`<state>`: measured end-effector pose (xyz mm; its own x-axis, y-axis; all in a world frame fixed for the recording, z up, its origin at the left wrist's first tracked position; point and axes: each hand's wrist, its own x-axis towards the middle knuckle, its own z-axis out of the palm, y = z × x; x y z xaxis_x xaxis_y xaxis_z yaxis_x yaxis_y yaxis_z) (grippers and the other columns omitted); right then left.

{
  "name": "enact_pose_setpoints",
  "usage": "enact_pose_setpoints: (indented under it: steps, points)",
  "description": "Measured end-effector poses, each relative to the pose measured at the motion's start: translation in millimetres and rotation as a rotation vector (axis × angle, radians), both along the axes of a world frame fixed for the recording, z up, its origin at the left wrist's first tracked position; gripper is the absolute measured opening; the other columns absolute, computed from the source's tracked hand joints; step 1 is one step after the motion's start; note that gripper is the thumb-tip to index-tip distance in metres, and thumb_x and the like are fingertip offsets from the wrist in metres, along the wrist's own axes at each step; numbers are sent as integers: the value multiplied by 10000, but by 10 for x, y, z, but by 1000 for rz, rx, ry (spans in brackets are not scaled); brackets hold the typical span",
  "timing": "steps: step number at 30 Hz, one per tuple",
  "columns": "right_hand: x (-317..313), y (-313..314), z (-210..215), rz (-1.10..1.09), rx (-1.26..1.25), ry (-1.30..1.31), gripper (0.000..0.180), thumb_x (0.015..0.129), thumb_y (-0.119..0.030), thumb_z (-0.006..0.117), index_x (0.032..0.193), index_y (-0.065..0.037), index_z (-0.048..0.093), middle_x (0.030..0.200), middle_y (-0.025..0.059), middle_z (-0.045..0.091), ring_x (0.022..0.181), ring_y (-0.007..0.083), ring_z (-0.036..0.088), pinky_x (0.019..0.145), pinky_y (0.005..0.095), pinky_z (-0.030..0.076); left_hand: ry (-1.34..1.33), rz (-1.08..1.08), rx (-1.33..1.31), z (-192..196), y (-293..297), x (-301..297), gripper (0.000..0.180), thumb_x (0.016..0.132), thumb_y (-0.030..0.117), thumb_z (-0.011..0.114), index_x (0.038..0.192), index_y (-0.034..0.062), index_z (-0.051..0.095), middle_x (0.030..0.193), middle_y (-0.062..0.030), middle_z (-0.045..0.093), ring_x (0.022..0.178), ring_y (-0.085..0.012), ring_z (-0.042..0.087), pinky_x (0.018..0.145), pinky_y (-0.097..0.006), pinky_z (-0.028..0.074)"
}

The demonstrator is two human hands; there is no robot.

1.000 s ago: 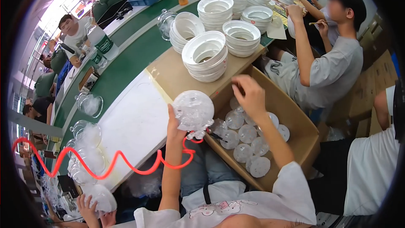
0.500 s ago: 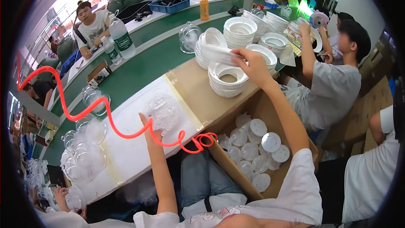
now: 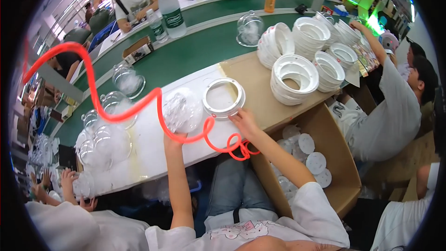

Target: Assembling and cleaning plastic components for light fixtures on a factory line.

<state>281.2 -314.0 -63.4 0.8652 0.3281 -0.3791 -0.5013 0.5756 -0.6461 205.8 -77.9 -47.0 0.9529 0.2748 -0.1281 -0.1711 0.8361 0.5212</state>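
Centre-left: left hand at lower edge of clear plastic dome, finger closure hidden. Centre: white plastic ring over white tabletop, near rim pinched by right hand, fingers bent.

Bench — white rings, clear domes

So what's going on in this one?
Two bare hands are at work over a white work surface. The left hand is at a clear rounded plastic piece, its grip mostly hidden. The right hand has its fingertips on the near right edge of a white ring beside that piece. Stacks of white rings stand farther right, and an open cardboard box below them holds pale discs.
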Motion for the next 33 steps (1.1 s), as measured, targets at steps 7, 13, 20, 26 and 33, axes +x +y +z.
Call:
enact_pose_setpoints:
  steps: [7, 13, 20, 26, 33]
  points:
    - [218, -574, 320, 695, -1137, -471, 359, 884, -295, 490, 1001, 36, 561, 877, 100, 622, 850, 181, 596, 768, 318, 479, -182, 69, 432, 174, -290, 307, 487, 889, 372, 412, 1245, 42, 446, 1275, -108, 475, 1129, -289, 486, 992, -458, 362]
    - [102, -472, 1078, 521, -974, -842, 479, 829, -435, 537, 1018, -2, 616, 770, 110, 650, 725, 184, 623, 661, 298, 480, -180, 100, -74, 213, -522, 587, 592, 903, 511, 313, 1326, 99, 353, 1347, -92, 393, 1241, -291, 362, 1048, -460, 271]
    - [673, 340, 1333, 51, -1086, -908, 495, 698, -500, 641, 830, -27, 583, 729, 171, 625, 714, 338, 608, 644, 400, 453, -147, 373, 45, 400, -972, 831, 531, 936, 459, 283, 1297, 74, 345, 1284, -66, 436, 1194, -246, 414, 987, -392, 357]
    - [1325, 57, 1323, 214, -791, -996, 293, 757, -336, 657, 801, -47, 658, 725, 55, 655, 618, 133, 627, 548, 257, 457, -131, 170, 742, 78, -964, 515, 423, 837, 94, 573, 1231, 16, 440, 1236, -158, 467, 1125, -270, 482, 974, -373, 363]
    - [1394, 104, 1308, 560, -893, -1172, 342, 790, -349, 626, 934, -40, 650, 806, 47, 658, 643, 126, 617, 614, 233, 490, 118, 71, 1983, 126, -721, 200, 1125, 578, 331, 805, 1373, -42, 101, 1404, -250, 197, 1336, -384, 94, 1080, -436, 120]
